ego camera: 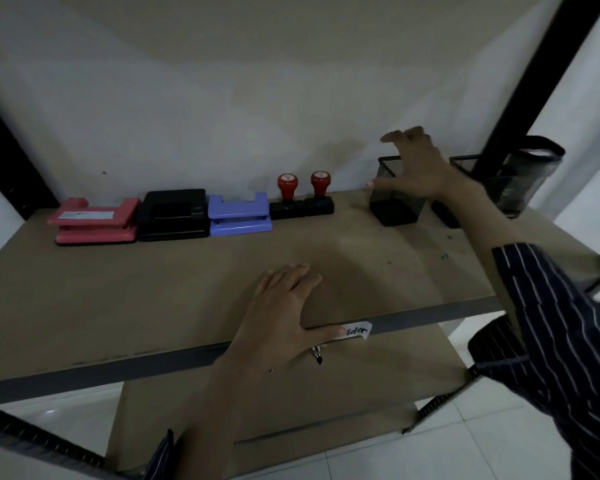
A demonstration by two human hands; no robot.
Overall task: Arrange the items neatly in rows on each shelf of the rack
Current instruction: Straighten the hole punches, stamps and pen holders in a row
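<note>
Left hand [284, 306] flat on shelf [153, 289], right hand [416, 164] over holder [395, 209]

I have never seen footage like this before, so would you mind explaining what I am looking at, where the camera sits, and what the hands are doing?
There is no machine here. The single picture comes from a camera worn on a person's head, looking forward and down at their own two bare hands.

They face a rack shelf. Along its back stand a pink hole punch, a black one, a blue one and two red-handled stamps, set side by side. Further right are dark mesh pen holders.

The left hand lies flat on the shelf's front edge, holding nothing. The right hand is open, fingers spread around the nearest holder; a firm grip is not visible.
</note>
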